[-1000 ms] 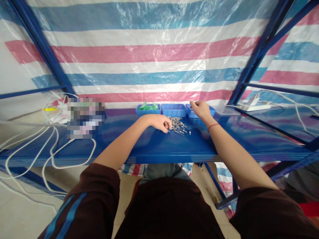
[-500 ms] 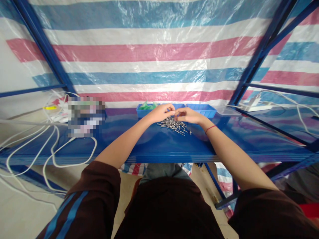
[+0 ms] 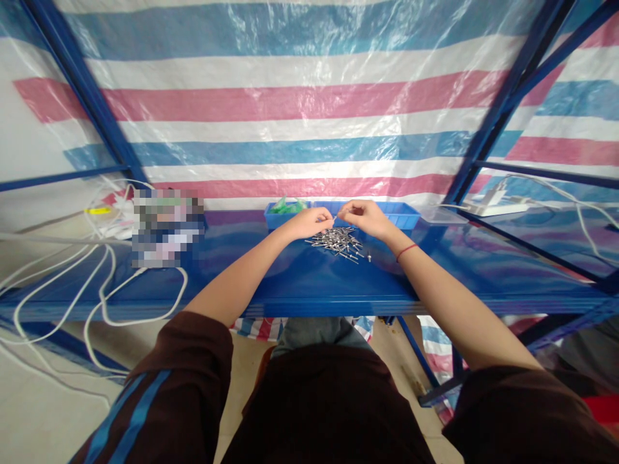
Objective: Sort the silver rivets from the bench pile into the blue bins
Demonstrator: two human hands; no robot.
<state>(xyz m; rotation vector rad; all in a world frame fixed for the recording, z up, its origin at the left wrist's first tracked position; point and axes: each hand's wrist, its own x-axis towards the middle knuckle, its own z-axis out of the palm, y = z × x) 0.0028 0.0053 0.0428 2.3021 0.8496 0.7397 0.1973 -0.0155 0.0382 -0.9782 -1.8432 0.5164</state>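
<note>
A pile of small silver metal pins (image 3: pixel 337 241) lies on the blue shelf (image 3: pixel 300 277). Just above the pile my left hand (image 3: pixel 309 222) and my right hand (image 3: pixel 365 216) meet, fingertips pinched together on a tiny piece between them. It looks like one of the pins, too small to name for certain. A red string circles my right wrist. Behind my hands stands a row of blue trays (image 3: pixel 391 214); the leftmost one (image 3: pixel 285 212) holds green pieces.
White cables (image 3: pixel 101 283) loop over the shelf's left part beside a blurred-out patch. A clear plastic tray (image 3: pixel 438 216) and a white power strip (image 3: pixel 498 205) sit at the right. Blue frame posts rise on both sides; a striped tarp hangs behind.
My right hand came back from the right-hand blue tray to the pile. My left hand lifted off the pins, and both hands now pinch together a little higher above the pile.
</note>
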